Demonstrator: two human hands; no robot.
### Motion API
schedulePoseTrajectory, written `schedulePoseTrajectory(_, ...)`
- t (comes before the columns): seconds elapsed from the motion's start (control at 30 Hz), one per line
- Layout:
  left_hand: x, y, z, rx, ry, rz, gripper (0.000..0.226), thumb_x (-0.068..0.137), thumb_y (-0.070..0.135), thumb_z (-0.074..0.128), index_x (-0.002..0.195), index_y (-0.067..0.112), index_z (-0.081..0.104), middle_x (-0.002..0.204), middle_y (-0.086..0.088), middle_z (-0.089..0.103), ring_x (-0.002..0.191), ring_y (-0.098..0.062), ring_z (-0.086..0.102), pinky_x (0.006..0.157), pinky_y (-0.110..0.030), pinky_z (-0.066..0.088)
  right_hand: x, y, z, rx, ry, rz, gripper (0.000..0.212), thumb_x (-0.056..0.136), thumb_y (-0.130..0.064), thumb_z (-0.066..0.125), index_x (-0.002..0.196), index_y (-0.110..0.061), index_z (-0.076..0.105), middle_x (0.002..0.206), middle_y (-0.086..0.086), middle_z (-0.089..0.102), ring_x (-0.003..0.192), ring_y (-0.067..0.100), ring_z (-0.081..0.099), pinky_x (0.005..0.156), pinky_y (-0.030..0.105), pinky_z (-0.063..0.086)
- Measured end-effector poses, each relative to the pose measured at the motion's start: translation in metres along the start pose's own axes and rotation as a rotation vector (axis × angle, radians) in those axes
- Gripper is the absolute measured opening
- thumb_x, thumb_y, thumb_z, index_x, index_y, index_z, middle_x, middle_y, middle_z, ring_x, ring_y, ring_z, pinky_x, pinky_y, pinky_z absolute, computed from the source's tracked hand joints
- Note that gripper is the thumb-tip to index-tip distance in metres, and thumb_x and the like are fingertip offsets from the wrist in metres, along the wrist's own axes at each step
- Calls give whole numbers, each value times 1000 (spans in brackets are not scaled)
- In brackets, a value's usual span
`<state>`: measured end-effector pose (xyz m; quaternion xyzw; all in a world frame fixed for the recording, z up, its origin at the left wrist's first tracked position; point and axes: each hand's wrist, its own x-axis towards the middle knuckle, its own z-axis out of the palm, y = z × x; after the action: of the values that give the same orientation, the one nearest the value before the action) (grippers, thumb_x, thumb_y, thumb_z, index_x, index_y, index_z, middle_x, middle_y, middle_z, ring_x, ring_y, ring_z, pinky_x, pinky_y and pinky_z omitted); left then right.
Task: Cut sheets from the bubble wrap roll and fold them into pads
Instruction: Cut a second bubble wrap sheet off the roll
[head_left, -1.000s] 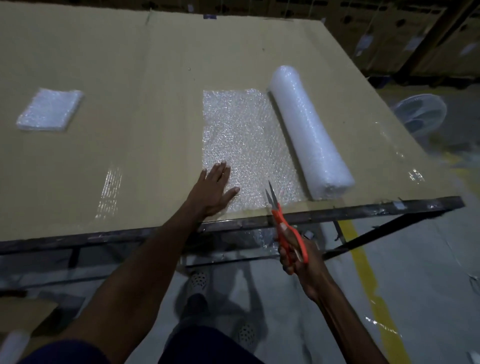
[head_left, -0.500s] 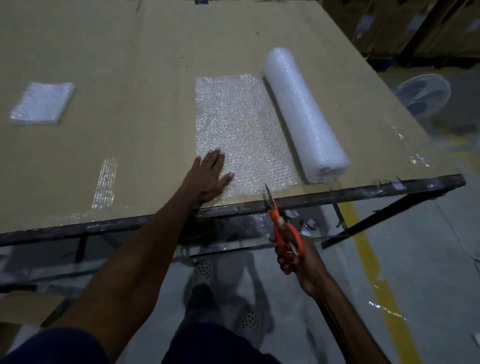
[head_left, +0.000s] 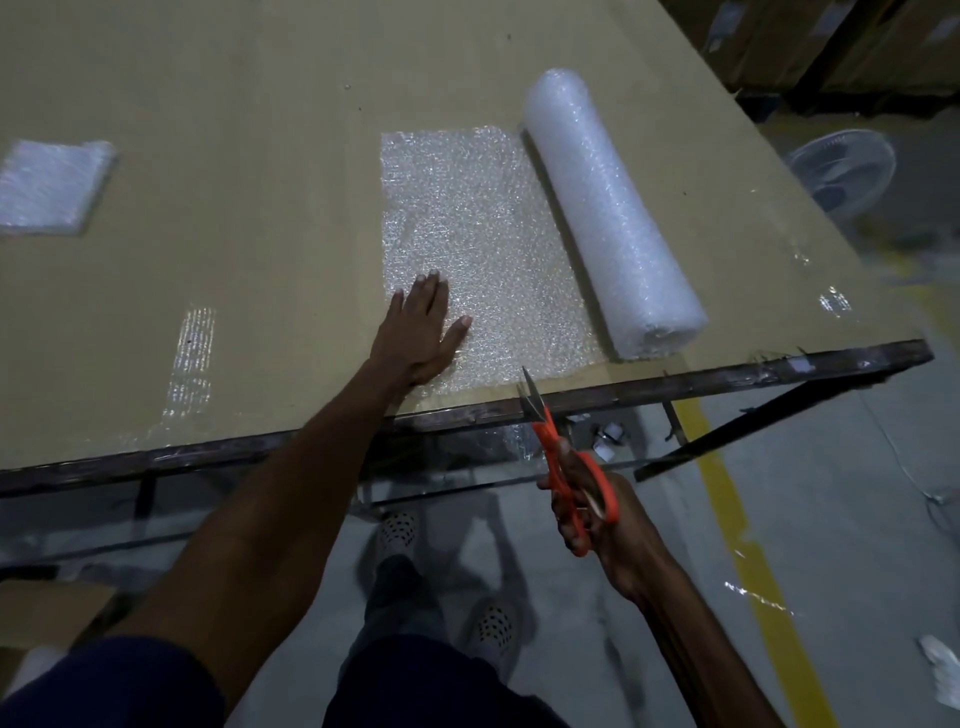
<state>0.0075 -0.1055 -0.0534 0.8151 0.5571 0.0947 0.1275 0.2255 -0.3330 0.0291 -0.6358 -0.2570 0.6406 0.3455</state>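
Because the unrolled sheet (head_left: 483, 260), left of the roll (head_left: 613, 208) by the table's (head_left: 260, 156) near edge, looked light and slippery, it was pinned flat by the open left hand (head_left: 418, 338), while scissors (head_left: 563, 457) were gripped in the right hand (head_left: 597, 514).

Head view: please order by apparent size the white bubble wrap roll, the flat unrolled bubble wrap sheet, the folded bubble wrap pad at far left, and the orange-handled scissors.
1. Flat unrolled bubble wrap sheet and white bubble wrap roll: look alike, unranked.
2. Folded bubble wrap pad, cut off by the frame edge.
3. Orange-handled scissors, nearer the camera, so unsure.
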Motion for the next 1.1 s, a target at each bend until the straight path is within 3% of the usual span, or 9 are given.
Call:
schedulePoseTrajectory(0.6,-3,1,1,-9,4,-14,76,103,57,19,158,7,7,166,-11,1,153,-22,-3,123,-44,0,15,-4,20,35,114,-36,56,81,-52,71,95,2,70,58,2,50,43,11,42,40,20,30)
schedulePoseTrajectory(0.83,-3,0,2,-5,4,-16,77,103,58,19,158,7,6,166,-11,-1,153,-22,-3,123,-43,-1,20,-6,16,0,127,-47,68,73,-57,74,99,6,70,57,2,52,43,12,42,40,20,30)
schedulePoseTrajectory(1.1,-3,2,3,14,7,-23,79,102,59,22,157,5,6,166,-12,1,153,-23,-2,122,-44,-1,20,-3,16,-1,143,-42,52,79,-44,77,95,6,71,54,2,49,39,11,39,35,20,25)
